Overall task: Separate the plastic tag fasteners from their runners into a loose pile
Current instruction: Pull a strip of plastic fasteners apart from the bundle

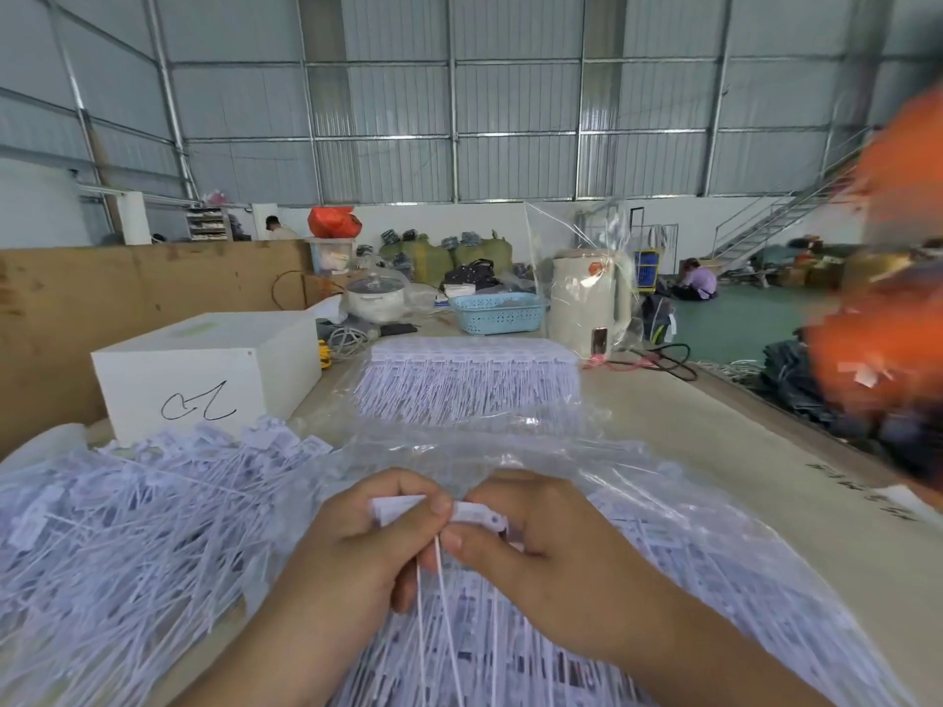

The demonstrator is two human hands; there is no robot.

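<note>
My left hand (372, 548) and my right hand (541, 558) meet at the bottom centre, both pinching a small strip of white plastic tag fasteners (439, 512) whose thin tails hang down between them. A loose pile of separated white fasteners (127, 512) spreads to the left. Under my hands lies a clear plastic bag of fastener strips (689, 553). A neat stack of fasteners still on runners (469, 369) sits farther back on the table.
A white box (204, 369) with a black scribble stands at the left, a brown board wall (102, 298) behind it. A blue basket (497, 312), a wrapped kettle (587, 303) and a cooker (375, 298) stand at the back. Blurred orange shapes (877, 349) fill the right edge.
</note>
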